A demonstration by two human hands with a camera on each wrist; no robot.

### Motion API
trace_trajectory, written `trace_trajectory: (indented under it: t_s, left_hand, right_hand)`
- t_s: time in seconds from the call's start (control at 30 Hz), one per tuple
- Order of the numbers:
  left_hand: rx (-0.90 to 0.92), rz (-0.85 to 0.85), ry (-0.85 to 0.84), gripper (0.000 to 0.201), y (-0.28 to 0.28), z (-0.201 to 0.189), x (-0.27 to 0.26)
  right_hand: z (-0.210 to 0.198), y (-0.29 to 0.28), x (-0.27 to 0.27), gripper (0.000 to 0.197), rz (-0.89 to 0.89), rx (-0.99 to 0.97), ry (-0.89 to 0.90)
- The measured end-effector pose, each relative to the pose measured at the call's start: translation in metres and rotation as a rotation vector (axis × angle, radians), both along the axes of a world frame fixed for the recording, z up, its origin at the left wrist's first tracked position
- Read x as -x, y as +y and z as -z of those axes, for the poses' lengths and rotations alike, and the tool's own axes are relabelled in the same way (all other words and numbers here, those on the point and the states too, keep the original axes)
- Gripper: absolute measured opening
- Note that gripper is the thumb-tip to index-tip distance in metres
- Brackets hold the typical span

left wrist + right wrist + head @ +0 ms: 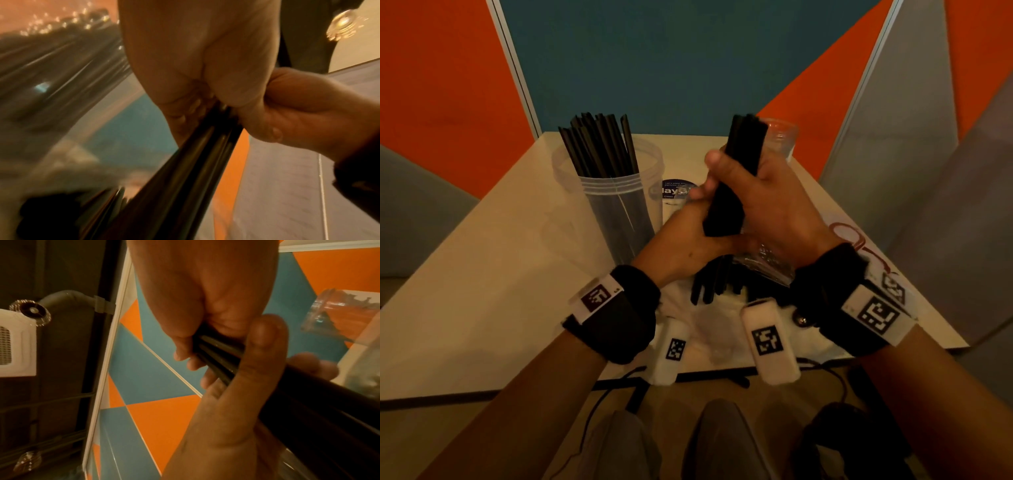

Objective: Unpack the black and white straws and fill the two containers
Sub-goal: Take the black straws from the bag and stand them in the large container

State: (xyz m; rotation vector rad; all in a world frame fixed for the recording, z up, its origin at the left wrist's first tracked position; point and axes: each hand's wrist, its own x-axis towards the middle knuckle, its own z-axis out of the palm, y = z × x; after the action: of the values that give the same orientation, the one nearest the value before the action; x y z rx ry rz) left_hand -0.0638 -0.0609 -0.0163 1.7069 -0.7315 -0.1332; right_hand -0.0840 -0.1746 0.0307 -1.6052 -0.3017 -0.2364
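Both hands grip one thick bundle of black straws (736,178) held upright over the table. My right hand (774,212) wraps its upper half, and my left hand (688,240) clasps its lower end. The left wrist view shows my left hand (195,56) curled round the straws (185,170). My right hand (205,288) closes on the straws (218,353) in the right wrist view. A tall clear container (616,205) at left holds several black straws. A second clear container (780,137) stands behind the bundle. Crumpled clear wrapping (763,263) hangs beneath my right hand.
More black straws (715,281) lie on the cream table (482,291) below my hands, on something pale and crinkled (705,325). A round blue-labelled lid (674,190) sits between the containers. Orange, blue and grey partition walls (671,68) enclose the table closely.
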Motion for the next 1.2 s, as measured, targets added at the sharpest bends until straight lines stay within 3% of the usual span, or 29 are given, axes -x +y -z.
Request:
trace_trajectory:
  t_s: [0.1,0.23,0.3,0.33,0.37,0.4,0.43,0.53,0.6,0.67,0.83,1.0,1.07,1.2]
  left_hand:
    - [-0.012,-0.184,-0.116,0.048,0.017,-0.013,0.004]
    - [-0.003,-0.550,-0.504,0.016,0.050,-0.031,0.009]
    - [-0.083,-0.722,-0.655,0.015,0.066,-0.031,0.001]
    - [-0.163,-0.788,-0.688,0.016,0.072,-0.030,-0.006]
    - [-0.262,-0.829,-0.701,0.017,0.077,-0.027,-0.014]
    - [-0.361,-0.843,-0.704,0.019,0.080,-0.024,-0.021]
    - [-0.442,-0.839,-0.703,0.021,0.082,-0.020,-0.028]
    - [-0.507,-0.832,-0.697,0.028,0.081,-0.012,-0.037]
    - [-0.433,-0.867,-0.664,0.026,0.078,-0.009,-0.036]
    - [-0.338,-0.890,-0.607,0.025,0.077,-0.008,-0.034]
    - [-0.219,-0.820,-0.507,0.043,0.082,-0.010,-0.033]
    - [-0.190,-0.778,-0.442,0.053,0.083,-0.012,-0.032]
    - [-0.187,-0.768,-0.432,0.055,0.083,-0.012,-0.032]
    - [-0.191,-0.772,-0.423,0.057,0.083,-0.012,-0.032]
  right_hand:
    - [-0.025,-0.005,-0.002,0.013,0.007,-0.063,-0.066]
    - [-0.068,-0.015,0.000,0.012,-0.002,-0.119,-0.238]
    - [-0.086,-0.016,-0.013,0.010,0.048,-0.089,-0.244]
    - [-0.091,-0.009,-0.025,0.019,0.103,-0.022,-0.160]
    - [-0.094,-0.001,-0.033,0.043,0.180,0.062,-0.058]
    - [-0.093,0.009,-0.040,0.061,0.239,0.076,0.003]
    - [-0.091,0.015,-0.049,0.061,0.256,0.032,-0.060]
    - [-0.091,0.038,-0.057,0.017,0.298,-0.164,-0.334]
    - [-0.091,0.051,-0.057,0.014,0.267,-0.282,-0.475]
    - [-0.082,0.064,-0.064,0.008,0.199,-0.298,-0.499]
    - [-0.047,0.073,-0.085,0.017,0.104,-0.010,-0.291]
    - [-0.026,0.080,-0.105,0.031,0.150,0.385,-0.100]
    - [-0.018,0.080,-0.114,0.027,0.099,0.525,-0.026]
    - [-0.010,0.079,-0.118,0.047,0.004,0.521,0.004]
